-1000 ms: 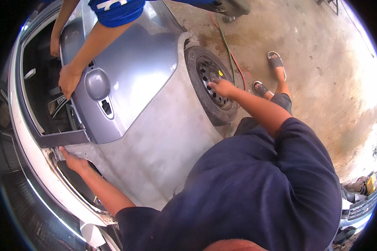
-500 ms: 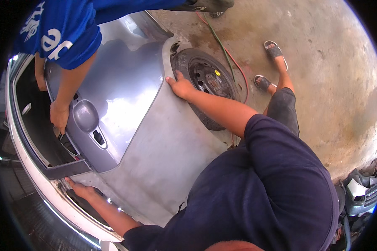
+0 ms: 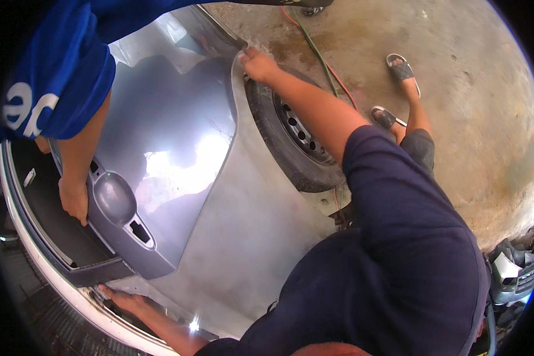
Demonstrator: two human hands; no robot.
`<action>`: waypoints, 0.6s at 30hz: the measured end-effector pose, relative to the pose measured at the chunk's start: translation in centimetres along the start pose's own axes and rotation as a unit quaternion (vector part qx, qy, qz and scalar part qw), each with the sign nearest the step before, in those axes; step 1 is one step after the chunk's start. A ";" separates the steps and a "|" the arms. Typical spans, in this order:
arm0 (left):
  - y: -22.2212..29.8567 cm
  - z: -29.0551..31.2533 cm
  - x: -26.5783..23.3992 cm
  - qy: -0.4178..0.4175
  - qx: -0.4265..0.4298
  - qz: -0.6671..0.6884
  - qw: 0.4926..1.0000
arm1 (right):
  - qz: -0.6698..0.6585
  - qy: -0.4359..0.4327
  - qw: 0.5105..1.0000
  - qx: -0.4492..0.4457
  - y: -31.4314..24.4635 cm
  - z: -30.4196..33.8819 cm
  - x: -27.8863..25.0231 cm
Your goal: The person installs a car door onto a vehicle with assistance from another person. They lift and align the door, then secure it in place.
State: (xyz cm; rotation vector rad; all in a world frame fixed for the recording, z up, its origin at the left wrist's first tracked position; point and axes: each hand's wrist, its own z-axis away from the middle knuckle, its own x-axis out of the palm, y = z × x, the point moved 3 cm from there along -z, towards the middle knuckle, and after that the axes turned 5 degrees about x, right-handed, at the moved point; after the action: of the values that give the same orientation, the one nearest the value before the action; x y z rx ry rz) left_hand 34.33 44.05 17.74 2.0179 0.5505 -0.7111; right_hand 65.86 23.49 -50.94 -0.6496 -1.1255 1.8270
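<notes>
A silvery blue-grey car door point(image 3: 178, 130) lies against a matte grey rear quarter panel point(image 3: 231, 237). My right hand point(image 3: 258, 64) is closed on the far end of that panel's wheel-arch edge, above the black steel wheel point(image 3: 296, 133). At the near left, my left hand point(image 3: 124, 300) rests on the body beside the window corner, its fingers stretched out and its palm side hidden. Another person in a blue shirt point(image 3: 59, 77) leans in from the upper left. That person's hand point(image 3: 74, 199) is at the door's window edge, near the oval handle recess point(image 3: 115, 197).
Green and red hoses point(image 3: 320, 53) run across the concrete floor point(image 3: 474, 118) beyond the wheel. Two sandalled feet point(image 3: 402, 68) stand there. Loose car parts point(image 3: 510, 276) are piled at the lower right. A white roof edge point(image 3: 35, 237) curves along the left.
My right hand has slid farther along the arch edge, away from me. My left hand stays by the window corner. The car and the other person's arm sit lower and farther left in view.
</notes>
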 end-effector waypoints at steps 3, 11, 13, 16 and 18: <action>0.1 -0.1 -0.1 0.008 0.026 -0.026 0.999 | -0.030 -0.067 0.995 0.061 0.2 -0.6 4.5; 1.1 1.2 1.2 -0.001 -0.014 0.031 0.999 | 0.100 -0.207 0.973 -0.018 0.7 -6.5 0.0; 1.3 1.7 1.4 0.011 -0.009 0.013 1.000 | 0.126 -0.091 0.988 0.011 1.1 -8.2 -2.8; 1.4 1.9 1.4 0.010 0.008 -0.019 1.000 | 0.001 0.009 0.999 0.041 1.1 -10.9 -5.8; 1.3 1.7 1.3 0.009 0.008 -0.012 1.000 | -0.012 0.085 0.996 -0.022 0.1 -13.2 -7.2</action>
State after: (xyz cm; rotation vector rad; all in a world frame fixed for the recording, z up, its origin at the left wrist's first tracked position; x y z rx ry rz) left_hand 35.63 42.09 16.93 2.0373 0.5815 -0.7139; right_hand 79.63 22.92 -57.08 -0.7972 -1.0583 1.6959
